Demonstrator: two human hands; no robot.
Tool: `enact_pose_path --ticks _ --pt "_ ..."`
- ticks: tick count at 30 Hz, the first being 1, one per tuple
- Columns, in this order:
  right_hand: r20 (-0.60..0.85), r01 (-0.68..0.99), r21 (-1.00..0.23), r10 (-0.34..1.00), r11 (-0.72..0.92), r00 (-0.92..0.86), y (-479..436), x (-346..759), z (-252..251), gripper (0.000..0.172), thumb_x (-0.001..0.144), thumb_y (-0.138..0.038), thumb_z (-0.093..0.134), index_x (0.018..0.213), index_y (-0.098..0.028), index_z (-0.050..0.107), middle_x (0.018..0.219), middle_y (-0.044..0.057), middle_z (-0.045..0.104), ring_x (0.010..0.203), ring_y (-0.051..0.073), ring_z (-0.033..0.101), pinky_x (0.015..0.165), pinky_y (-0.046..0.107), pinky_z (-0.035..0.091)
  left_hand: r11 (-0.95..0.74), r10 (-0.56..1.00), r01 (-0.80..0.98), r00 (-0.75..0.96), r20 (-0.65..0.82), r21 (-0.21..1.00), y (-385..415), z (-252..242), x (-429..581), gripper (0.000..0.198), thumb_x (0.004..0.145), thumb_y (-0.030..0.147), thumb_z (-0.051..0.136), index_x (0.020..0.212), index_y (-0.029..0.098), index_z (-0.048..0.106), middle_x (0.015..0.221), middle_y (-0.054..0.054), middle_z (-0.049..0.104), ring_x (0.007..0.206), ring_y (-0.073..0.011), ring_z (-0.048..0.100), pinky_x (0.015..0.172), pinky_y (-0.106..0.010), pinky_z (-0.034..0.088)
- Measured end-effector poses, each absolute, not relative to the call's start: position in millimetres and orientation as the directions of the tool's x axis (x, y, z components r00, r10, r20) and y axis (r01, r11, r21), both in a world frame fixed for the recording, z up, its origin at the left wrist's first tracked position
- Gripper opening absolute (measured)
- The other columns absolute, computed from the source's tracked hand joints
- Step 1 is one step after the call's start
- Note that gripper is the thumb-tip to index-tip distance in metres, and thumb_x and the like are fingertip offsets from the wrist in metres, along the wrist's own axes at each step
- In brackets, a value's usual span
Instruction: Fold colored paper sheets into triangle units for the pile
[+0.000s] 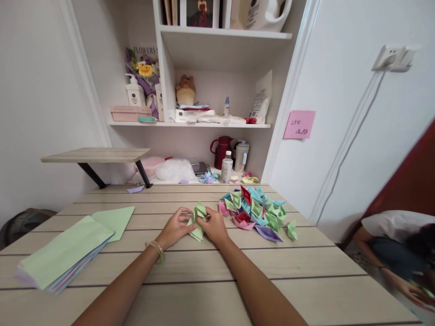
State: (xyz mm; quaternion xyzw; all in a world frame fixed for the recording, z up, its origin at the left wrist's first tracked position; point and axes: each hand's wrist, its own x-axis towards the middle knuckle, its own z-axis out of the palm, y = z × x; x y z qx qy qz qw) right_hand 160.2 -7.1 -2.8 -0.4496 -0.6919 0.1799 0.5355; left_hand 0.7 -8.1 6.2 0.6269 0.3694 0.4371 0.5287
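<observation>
A piece of folded green paper (197, 220) is held between my two hands above the middle of the slatted table (190, 276). My left hand (176, 226) pinches its left side with the thumb low and the fingers curved above. On the right side, my right hand (214, 224) grips the paper with thumb and bent fingers. Close by on the right lies a heap of folded paper boats (254, 208) in green, blue, red, pink and purple. One green paper boat (292, 230) sits apart at the heap's right edge.
At the left lies a stack of coloured paper sheets (68, 251), green on top. A raised wooden shelf (95, 155) stands behind it. Along the back are a plastic bottle (226, 167) and a red jug (222, 151). Another person (397, 253) sits low at the right.
</observation>
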Motion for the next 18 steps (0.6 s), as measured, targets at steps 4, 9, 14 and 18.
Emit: enact_pose_path --ticks 4,9,14,18 --pt "0.573 0.418 -0.705 0.807 0.574 -0.141 -12 160 1 0.031 0.064 -0.021 0.059 0.094 -0.019 0.064 0.071 0.0 0.064 0.057 0.012 0.051 0.056 0.02 0.039 -0.225 0.91 -0.026 0.352 0.22 0.974 -7 8 3 0.038 0.064 0.029 0.066 0.095 0.016 0.048 0.088 -0.006 0.063 0.078 -0.0162 0.061 0.069 -0.028 0.048" --pt "0.56 0.434 -0.706 0.816 0.559 -0.141 -9 160 -1 0.026 0.072 -0.024 0.053 0.095 -0.02 0.064 0.062 -0.001 0.061 0.051 0.011 0.047 0.052 0.02 0.037 -0.145 0.939 -0.067 0.306 0.159 0.987 -3 3 2 0.039 0.067 0.03 0.063 0.098 0.016 0.045 0.081 -0.004 0.064 0.068 -0.0152 0.062 0.062 -0.029 0.05" --pt "0.533 0.396 -0.758 0.842 0.518 -0.082 -3 162 -7 0.025 0.075 -0.021 0.046 0.09 -0.018 0.065 0.063 0.0 0.061 0.05 0.011 0.047 0.05 0.02 0.038 -0.173 0.928 -0.054 0.327 0.181 0.983 -1 -1 0 0.049 0.065 0.029 0.066 0.106 0.017 0.043 0.082 -0.005 0.065 0.069 -0.0159 0.063 0.065 -0.029 0.05" --pt "0.528 0.408 -0.764 0.848 0.5 -0.049 0 163 -10 0.039 0.067 -0.024 0.057 0.105 -0.018 0.058 0.072 0.0 0.062 0.049 0.01 0.047 0.051 0.021 0.041 -0.185 0.936 0.019 0.309 0.171 0.982 1 -1 -1 0.041 0.068 0.036 0.062 0.1 0.014 0.05 0.077 -0.005 0.065 0.063 -0.0153 0.062 0.056 -0.026 0.05"
